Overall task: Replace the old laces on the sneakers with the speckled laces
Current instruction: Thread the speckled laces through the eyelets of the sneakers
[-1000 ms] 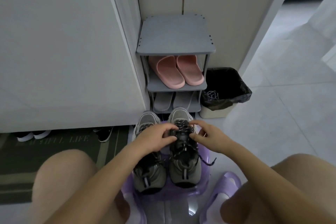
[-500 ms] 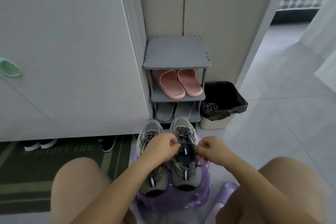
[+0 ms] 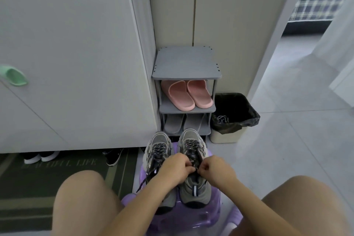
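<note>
Left hand (image 3: pixel 175 167) and right hand (image 3: pixel 215 168) both curled tight, pinching the speckled lace (image 3: pixel 193 152) between them. Directly beneath, the right-side sneaker (image 3: pixel 194 188) on a purple stool (image 3: pixel 208 214); other sneaker (image 3: pixel 158 149) just left of the left hand, already laced.

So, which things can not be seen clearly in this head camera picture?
- Knot area on the right sneaker: covered by the left hand and right hand.
- Left sneaker heel: behind the left forearm.
- Tangle in the trash bin: too small to identify.
- Purple stool: mostly under the sneakers.
</note>
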Action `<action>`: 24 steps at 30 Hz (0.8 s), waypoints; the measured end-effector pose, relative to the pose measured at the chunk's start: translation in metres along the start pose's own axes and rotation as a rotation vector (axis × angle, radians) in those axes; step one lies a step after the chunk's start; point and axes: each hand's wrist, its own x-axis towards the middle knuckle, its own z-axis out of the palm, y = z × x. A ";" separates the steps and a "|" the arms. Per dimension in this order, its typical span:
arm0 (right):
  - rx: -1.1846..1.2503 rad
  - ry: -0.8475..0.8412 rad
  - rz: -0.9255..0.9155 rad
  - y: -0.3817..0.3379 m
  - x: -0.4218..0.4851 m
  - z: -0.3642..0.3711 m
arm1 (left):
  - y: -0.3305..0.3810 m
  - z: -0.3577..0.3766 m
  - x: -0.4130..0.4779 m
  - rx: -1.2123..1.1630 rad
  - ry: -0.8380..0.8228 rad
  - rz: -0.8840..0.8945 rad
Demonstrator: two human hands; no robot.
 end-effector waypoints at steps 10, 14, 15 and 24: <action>0.158 0.091 -0.135 0.000 0.002 -0.006 | 0.014 0.008 0.003 0.047 -0.015 0.078; 0.064 0.020 -0.170 -0.002 0.002 0.001 | 0.013 -0.001 -0.004 0.037 -0.063 0.091; 0.016 -0.003 -0.163 -0.003 0.004 0.001 | 0.008 -0.007 -0.007 0.004 -0.027 0.087; 0.143 0.089 -0.261 -0.061 0.023 0.002 | -0.082 -0.065 -0.014 -0.278 0.313 -0.212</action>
